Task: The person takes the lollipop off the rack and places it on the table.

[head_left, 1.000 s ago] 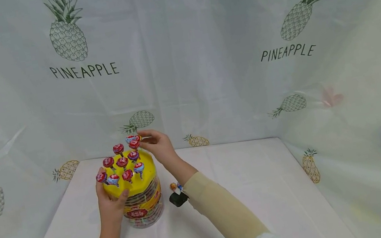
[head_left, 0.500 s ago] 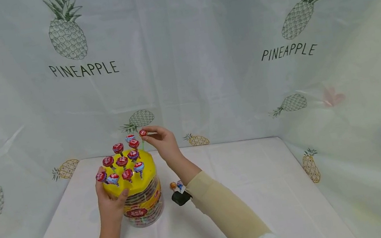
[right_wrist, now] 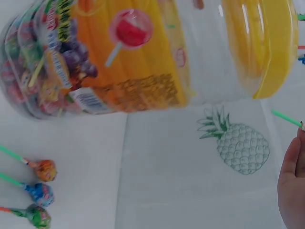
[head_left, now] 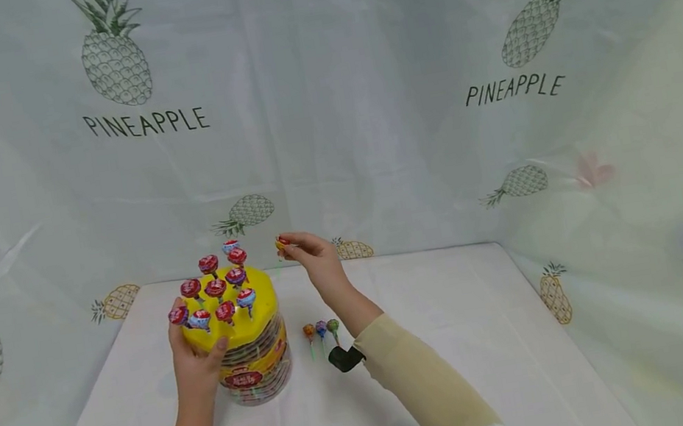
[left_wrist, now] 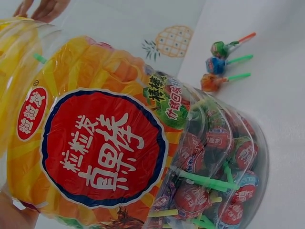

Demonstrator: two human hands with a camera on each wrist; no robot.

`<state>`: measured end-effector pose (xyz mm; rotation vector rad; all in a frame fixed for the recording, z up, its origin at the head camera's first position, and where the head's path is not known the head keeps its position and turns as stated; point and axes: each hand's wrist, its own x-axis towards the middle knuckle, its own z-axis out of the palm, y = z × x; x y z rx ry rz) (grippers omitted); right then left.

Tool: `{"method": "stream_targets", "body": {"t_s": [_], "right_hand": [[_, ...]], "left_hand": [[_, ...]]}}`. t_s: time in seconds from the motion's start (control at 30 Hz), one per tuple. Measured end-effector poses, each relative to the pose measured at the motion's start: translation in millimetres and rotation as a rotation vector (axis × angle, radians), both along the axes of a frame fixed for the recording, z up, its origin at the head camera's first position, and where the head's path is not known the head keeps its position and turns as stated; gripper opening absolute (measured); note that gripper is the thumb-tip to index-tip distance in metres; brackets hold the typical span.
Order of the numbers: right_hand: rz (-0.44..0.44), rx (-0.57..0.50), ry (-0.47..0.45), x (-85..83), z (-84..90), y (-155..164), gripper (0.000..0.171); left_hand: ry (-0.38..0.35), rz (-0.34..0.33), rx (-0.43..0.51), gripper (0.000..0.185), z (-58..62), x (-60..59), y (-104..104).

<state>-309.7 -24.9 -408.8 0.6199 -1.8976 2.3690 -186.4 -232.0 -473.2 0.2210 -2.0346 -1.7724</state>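
1. Left hand (head_left: 196,362) fingers wrap the candy jar (head_left: 245,347).
2. Right hand (head_left: 315,258) fingers pinch one lollipop (head_left: 280,243), just right of the lid.
3. Three lollipops (head_left: 320,329) lie on the table (head_left: 469,342) below that hand; ten remain in the lid.

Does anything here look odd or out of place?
Only slightly: three loose lollipops lie on the table beside the candy jar, while the others stand upright in its yellow lid. The right hand pinches another one; the left hand holds the jar. Nothing is spilled or damaged.
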Motion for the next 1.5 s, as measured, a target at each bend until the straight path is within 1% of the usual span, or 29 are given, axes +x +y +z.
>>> {"method": "stream_targets", "body": {"t_s": [0.17,0.27,0.4,0.5,0.63,0.83,0.93,1.03,1.13,1.3,1.4,1.5], "right_hand": [[-0.005,0.002,-0.006,-3.3,-17.5,15,0.027],[-0.019,-0.016,-0.03,-4.6,-27.6,21,0.027],[-0.045,-0.049,-0.094,-5.5,-41.0,29,0.027],[-0.06,-0.071,-0.148,-5.2,-50.8,35,0.026],[-0.073,-0.098,-0.201,-3.1,-60.5,39,0.026],[-0.075,-0.17,-0.278,0.6,-74.0,50,0.03],[-0.083,-0.171,-0.318,1.7,-82.7,57,0.032],[-0.1,-0.146,-0.341,2.5,-90.7,64,0.033],[-0.124,-0.102,-0.365,2.0,-98.4,69,0.036],[-0.164,0.046,-0.406,0.4,-115.1,79,0.037],[-0.176,0.142,-0.406,0.2,-128.7,86,0.037],[-0.181,0.2,-0.398,0.3,-142.5,91,0.036]], "left_hand": [[0.0,0.013,-0.028,0.088,-1.6,-1.6,-1],[0.023,0.009,-0.025,0.087,-1.9,-1.9,0],[0.037,0.008,-0.014,0.086,-2.3,-1.8,0],[0.024,0.015,-0.019,0.086,-2.4,-2.1,2],[0.02,0.018,-0.016,0.085,-1.7,-1.8,2],[0.023,0.013,0.004,0.084,0.8,-0.9,3],[0.02,0.012,0.011,0.084,1.7,-0.7,3],[0.022,0.012,0.013,0.084,2.0,-0.3,3],[0.05,0.002,0.027,0.083,1.5,-0.2,3],[0.085,-0.003,0.029,0.082,0.4,-0.9,4],[0.086,-0.003,0.029,0.081,0.2,-1.3,4],[0.089,-0.006,0.034,0.082,-0.2,-1.9,4]]}}
